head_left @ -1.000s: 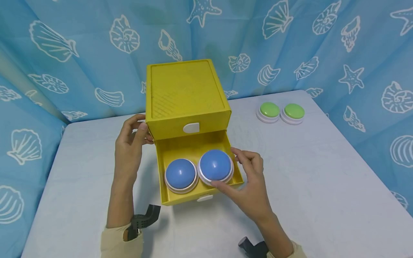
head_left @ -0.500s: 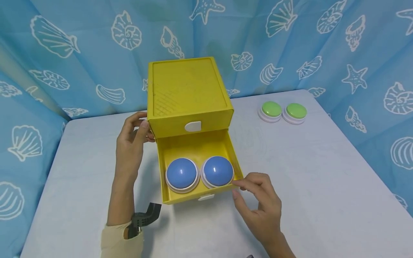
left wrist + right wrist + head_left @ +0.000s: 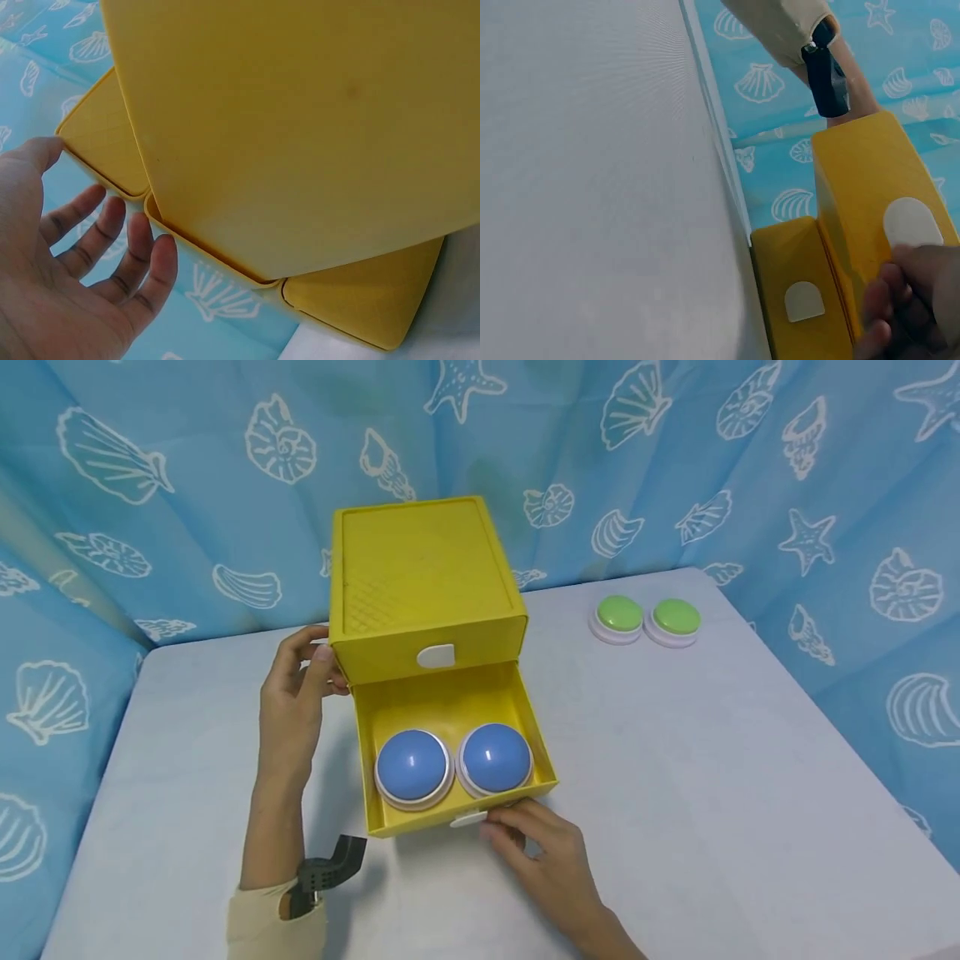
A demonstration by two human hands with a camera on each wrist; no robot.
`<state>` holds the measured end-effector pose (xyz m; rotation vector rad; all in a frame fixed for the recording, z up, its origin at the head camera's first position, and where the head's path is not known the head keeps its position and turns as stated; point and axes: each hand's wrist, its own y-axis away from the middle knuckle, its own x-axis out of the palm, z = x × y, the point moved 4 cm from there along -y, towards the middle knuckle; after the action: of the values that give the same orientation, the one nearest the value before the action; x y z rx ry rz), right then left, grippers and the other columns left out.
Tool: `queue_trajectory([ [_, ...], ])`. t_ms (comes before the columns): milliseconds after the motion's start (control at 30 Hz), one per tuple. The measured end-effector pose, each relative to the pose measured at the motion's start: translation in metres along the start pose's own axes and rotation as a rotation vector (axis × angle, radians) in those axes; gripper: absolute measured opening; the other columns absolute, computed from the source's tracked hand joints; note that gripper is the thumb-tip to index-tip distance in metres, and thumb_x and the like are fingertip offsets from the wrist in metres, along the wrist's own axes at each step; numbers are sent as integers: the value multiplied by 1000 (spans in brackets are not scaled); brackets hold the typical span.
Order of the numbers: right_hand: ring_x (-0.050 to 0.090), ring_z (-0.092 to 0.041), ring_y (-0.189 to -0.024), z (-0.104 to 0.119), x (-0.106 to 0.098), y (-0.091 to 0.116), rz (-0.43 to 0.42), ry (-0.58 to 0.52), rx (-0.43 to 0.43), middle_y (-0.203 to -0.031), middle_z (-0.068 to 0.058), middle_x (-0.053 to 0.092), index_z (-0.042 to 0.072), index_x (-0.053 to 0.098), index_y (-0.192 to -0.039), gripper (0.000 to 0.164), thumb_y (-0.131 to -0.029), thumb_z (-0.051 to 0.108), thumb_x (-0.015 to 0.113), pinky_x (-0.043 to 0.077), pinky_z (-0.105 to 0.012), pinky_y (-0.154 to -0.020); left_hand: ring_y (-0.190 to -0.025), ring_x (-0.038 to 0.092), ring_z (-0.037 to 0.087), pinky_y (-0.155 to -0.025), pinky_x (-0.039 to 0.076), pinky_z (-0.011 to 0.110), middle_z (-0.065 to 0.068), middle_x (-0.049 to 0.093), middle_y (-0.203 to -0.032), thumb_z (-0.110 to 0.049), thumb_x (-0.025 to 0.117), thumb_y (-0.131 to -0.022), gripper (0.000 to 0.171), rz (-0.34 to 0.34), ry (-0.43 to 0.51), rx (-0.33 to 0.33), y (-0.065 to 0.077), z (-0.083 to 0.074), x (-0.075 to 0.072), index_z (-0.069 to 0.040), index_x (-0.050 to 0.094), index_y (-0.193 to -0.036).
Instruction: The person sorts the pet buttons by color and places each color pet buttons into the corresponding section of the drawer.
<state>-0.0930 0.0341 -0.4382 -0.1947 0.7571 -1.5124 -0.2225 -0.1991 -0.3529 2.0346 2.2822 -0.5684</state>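
A yellow drawer box (image 3: 423, 568) stands near the back of the table, its middle drawer (image 3: 442, 702) pulled out. Two blue dome buttons, a left one (image 3: 411, 767) and a right one (image 3: 495, 760), lie side by side near the drawer's front, each on a white base. My left hand (image 3: 288, 693) rests against the box's left side with loosely bent fingers; its fingertips are at the box's edge in the left wrist view. At the drawer front, my right hand (image 3: 547, 860) has its fingertips beside the white pull tab (image 3: 913, 223), fingers loosely curled, thumb right at the tab.
Two green buttons, one (image 3: 619, 613) beside the other (image 3: 676, 617), sit on white bases at the table's back right. A blue shell-patterned curtain (image 3: 562, 452) hangs behind the white table (image 3: 712, 793). Another yellow drawer (image 3: 799, 277) lies below the pulled-out one, closed.
My right hand has let go of the right blue button, which now lies lower in the drawer, and has moved left to the drawer's front. My left hand stays at the box.
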Motion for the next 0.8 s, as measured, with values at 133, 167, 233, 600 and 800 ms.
queue_trajectory([
  [133, 49, -9, -61, 8, -1, -7, -69, 14, -18, -75, -2, 62, 0, 69, -84, 23, -66, -13, 73, 41, -16, -51, -85, 54, 29, -78, 50, 29, 10, 49, -102, -39, 48, -94, 38, 0, 1, -5, 0, 2, 0, -20, 50, -127],
  [167, 49, -8, -60, 7, -1, -8, -75, 15, -24, -74, -2, 62, 0, 69, -84, 23, -65, -13, 74, 41, -16, -51, -85, 54, 29, -79, 50, 30, 11, 48, -102, -39, 48, -94, 38, 1, 1, -3, 1, 2, 0, -20, 50, -127],
  [233, 49, -8, -59, 7, -1, -9, -74, 12, -32, -74, -2, 63, 0, 70, -83, 23, -65, -13, 74, 42, -17, -50, -85, 54, 29, -78, 50, 29, 10, 48, -103, -40, 48, -94, 38, -4, -8, -8, 1, 2, -1, -21, 50, -126],
  [600, 50, -4, -58, -17, 6, -9, -40, -1, -14, -76, 0, 67, 5, 72, -86, 18, -70, -4, 75, 42, -19, -48, -85, 53, 31, -78, 50, 33, 10, 49, -102, -38, 48, -94, 38, 2, 19, -1, -2, 0, 0, -19, 49, -127],
  [800, 49, -3, -60, -32, 10, -10, -30, 6, 12, -75, 5, 65, 8, 73, -86, 15, -73, 3, 75, 42, -19, -49, -85, 53, 31, -78, 50, 33, 9, 49, -101, -38, 48, -94, 37, 0, 24, 1, -3, 0, -2, -19, 50, -127],
])
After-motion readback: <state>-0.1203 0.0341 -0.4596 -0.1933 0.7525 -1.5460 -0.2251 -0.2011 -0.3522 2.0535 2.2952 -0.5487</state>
